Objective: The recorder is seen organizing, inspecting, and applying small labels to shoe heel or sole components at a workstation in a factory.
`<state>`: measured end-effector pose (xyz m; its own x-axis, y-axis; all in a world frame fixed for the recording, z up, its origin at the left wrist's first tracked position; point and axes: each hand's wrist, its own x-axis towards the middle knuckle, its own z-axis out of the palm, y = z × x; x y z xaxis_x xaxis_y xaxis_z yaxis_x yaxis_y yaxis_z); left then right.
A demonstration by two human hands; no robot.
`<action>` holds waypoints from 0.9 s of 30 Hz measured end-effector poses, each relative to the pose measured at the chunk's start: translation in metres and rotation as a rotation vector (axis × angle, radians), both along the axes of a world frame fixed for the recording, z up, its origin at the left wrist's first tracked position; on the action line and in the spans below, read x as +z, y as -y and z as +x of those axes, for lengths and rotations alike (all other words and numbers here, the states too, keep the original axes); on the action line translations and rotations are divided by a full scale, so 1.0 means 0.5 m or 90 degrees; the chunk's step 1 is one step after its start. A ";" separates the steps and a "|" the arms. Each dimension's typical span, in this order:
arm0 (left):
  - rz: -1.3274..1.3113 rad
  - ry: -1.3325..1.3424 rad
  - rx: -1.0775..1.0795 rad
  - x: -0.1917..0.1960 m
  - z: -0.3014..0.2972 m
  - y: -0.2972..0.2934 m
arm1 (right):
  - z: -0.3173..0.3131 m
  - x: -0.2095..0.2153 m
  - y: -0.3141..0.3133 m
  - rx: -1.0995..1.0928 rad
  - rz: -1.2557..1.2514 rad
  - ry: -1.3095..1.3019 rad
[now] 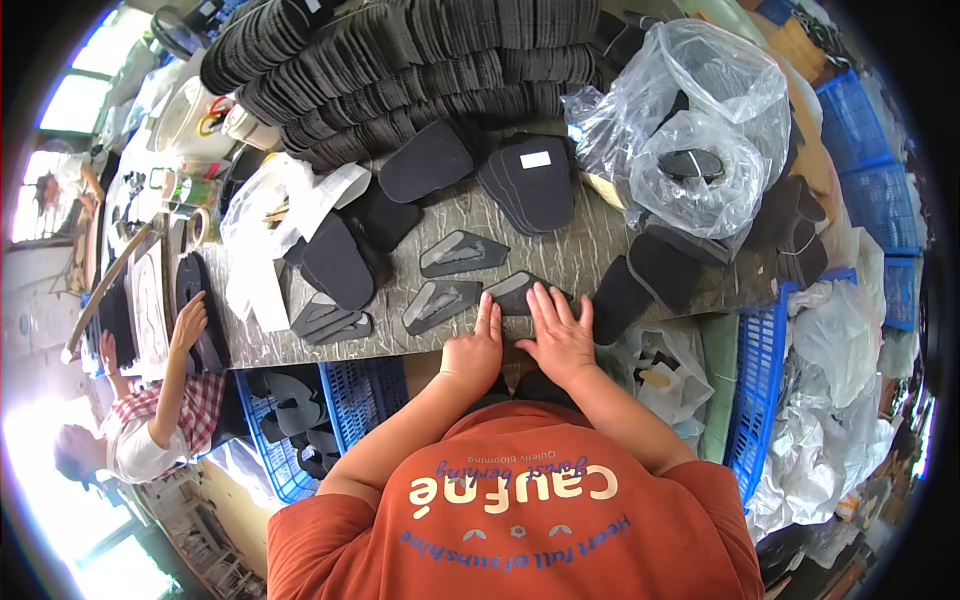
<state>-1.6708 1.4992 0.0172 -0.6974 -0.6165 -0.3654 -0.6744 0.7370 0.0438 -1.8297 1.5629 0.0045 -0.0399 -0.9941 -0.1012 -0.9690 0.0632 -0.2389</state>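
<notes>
A dark, pointed flat piece (512, 291) lies near the front edge of the table under my fingers. My right hand (558, 335) is open, its fingers spread flat over the right part of that piece. With two fingers stretched out and the others curled, my left hand (474, 352) touches the piece's left end. Two similar pieces with grey inlaid shapes lie close by: one flat piece (441, 306) left of my left fingertips, another flat piece (463, 254) farther back. Black sole-shaped sheets (640, 280) overlap to the right of my right hand.
Long rows of stacked black sheets (420, 80) fill the table's back. Clear plastic bags (690, 120) stand at the back right. More black sole shapes (335, 262) lie left. Blue crates (755, 390) flank me below the table. A co-worker (165, 420) works at far left.
</notes>
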 end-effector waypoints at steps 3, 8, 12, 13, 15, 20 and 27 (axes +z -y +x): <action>0.009 0.029 0.003 0.004 -0.005 0.000 | -0.010 -0.015 -0.018 0.013 -0.017 -0.054; 0.165 -0.106 0.084 0.029 0.031 0.021 | -0.004 0.045 -0.010 -0.043 -0.098 0.069; 0.109 -0.350 0.172 0.030 0.067 -0.007 | 0.041 0.060 -0.031 -0.017 -0.171 0.504; 0.145 -0.279 0.197 0.043 0.066 -0.011 | 0.070 0.074 -0.031 -0.133 -0.018 0.744; 0.058 -0.325 0.131 0.035 0.066 -0.019 | 0.099 0.056 -0.025 -0.186 0.075 0.868; 0.059 -0.312 0.121 0.054 0.072 -0.013 | 0.110 0.071 0.011 -0.228 0.123 0.922; 0.033 -0.281 0.138 0.060 0.083 -0.003 | 0.116 0.085 0.033 -0.132 0.032 0.778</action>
